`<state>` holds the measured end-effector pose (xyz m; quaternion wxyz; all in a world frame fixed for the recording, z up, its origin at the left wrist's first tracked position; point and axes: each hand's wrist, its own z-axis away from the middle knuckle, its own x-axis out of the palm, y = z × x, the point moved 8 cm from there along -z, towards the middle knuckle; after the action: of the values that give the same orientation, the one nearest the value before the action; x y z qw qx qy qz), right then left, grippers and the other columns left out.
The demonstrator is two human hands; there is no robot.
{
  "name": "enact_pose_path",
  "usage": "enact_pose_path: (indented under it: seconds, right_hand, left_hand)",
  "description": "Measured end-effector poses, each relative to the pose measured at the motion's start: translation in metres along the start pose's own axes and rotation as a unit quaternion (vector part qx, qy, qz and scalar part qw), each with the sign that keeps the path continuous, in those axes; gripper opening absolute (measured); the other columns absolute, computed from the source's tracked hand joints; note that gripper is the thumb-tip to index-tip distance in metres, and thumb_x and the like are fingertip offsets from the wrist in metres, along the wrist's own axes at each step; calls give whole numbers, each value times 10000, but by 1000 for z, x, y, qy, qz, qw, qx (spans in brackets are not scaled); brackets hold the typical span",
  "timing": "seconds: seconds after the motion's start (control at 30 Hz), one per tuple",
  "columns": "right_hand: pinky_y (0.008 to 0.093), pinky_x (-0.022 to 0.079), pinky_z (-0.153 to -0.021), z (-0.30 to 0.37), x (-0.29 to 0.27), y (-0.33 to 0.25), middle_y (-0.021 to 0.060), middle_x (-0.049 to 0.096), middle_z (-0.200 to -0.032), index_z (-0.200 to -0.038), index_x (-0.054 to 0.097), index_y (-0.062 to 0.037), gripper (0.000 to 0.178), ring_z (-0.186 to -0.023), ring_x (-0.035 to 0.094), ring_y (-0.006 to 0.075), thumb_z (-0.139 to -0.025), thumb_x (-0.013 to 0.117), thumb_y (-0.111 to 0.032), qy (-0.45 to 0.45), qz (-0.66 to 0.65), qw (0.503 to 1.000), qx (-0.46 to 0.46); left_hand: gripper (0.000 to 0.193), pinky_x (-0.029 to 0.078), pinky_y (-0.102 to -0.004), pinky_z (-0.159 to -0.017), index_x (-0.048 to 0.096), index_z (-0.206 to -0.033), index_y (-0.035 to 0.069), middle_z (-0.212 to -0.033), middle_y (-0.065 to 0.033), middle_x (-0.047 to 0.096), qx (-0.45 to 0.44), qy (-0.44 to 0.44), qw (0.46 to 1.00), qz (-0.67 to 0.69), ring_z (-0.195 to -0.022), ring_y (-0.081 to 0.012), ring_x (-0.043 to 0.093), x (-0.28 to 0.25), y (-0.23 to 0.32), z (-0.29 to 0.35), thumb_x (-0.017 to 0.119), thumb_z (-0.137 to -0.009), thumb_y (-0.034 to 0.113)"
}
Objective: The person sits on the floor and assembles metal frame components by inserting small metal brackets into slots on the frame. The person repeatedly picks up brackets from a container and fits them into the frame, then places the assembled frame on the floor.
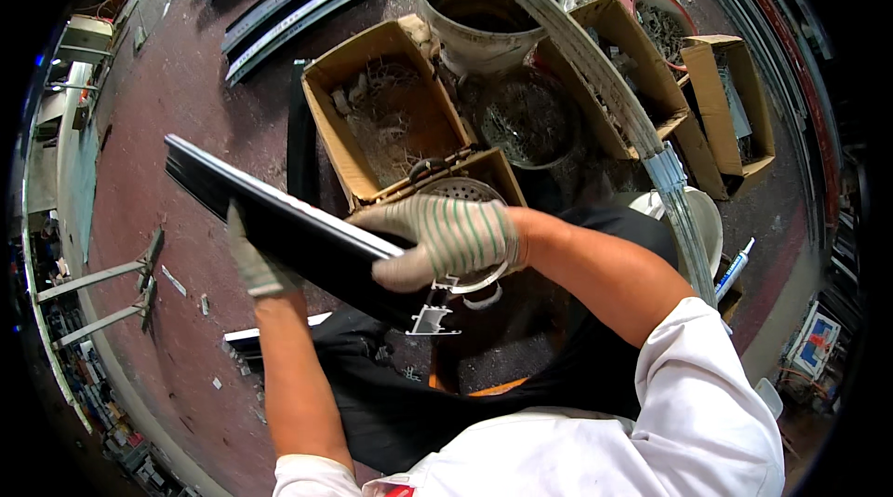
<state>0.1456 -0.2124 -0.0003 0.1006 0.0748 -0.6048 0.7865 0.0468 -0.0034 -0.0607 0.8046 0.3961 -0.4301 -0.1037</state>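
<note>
A long black aluminium profile (279,225) is held at a slant over my lap, its bare silver cut end (431,318) toward me on the right. My left hand (260,260), in a striped work glove, grips its lower left side; part of its fingers is hidden by the profile. My right hand (442,235), gloved alike and slightly blurred, is closed over the upper edge near the cut end, thumb on the near face. Just beyond and below the right hand is a metal colander (460,188), partly covered by it.
Ahead stand an open cardboard box (391,115) with scraps, a dirty white bucket (484,36) and more cardboard boxes (730,106). A long metal strip (595,69) arches past them on the right. Several profiles (302,8) lie on the floor at far left. A metal stand (102,288) is at left.
</note>
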Motion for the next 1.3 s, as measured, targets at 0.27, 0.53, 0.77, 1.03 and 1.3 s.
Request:
enact_pose_path:
  seconds: [0.27,0.53,0.77,1.03,1.3]
  right_hand:
    - [283,537,-729,-21,-71,79,75,703,-877,-1162,685,-28,533,-789,648,128,-922,646,-502,202,126,967,94]
    - [435,540,-927,-11,-58,214,176,665,-1105,-1151,603,-31,488,-1060,657,331,-897,677,-441,158,567,763,268]
    - [425,568,-857,4,-23,298,189,656,-1216,-1225,663,-45,439,-1090,669,328,-862,685,-290,66,609,701,365]
    - [426,575,-707,2,-26,311,165,693,-1095,-1037,733,-63,228,-928,717,331,-856,597,-87,89,660,692,279]
    - [433,587,-842,6,-34,311,159,740,-1080,-1026,776,-94,237,-1035,711,334,-812,676,-72,-19,583,718,379]
  left_hand:
    - [320,532,-487,-963,665,-1122,59,-1156,-119,688,89,337,937,-10,-1067,-312,649,-70,53,3,732,-875,252]
    - [307,577,-488,-911,674,-1081,73,-1121,-113,700,132,387,912,21,-1017,-301,675,-75,71,18,793,-808,146]
    - [334,581,-515,-900,663,-1099,72,-1117,-124,696,122,401,908,-17,-1018,-304,679,-82,76,25,797,-809,172]
    - [452,605,-441,-888,613,-1145,21,-1123,-165,659,107,398,910,-41,-1009,-306,676,-72,76,29,812,-786,209]
    - [399,598,-457,-877,647,-1115,58,-1096,-122,689,80,360,930,10,-971,-283,683,-71,66,21,812,-796,231]
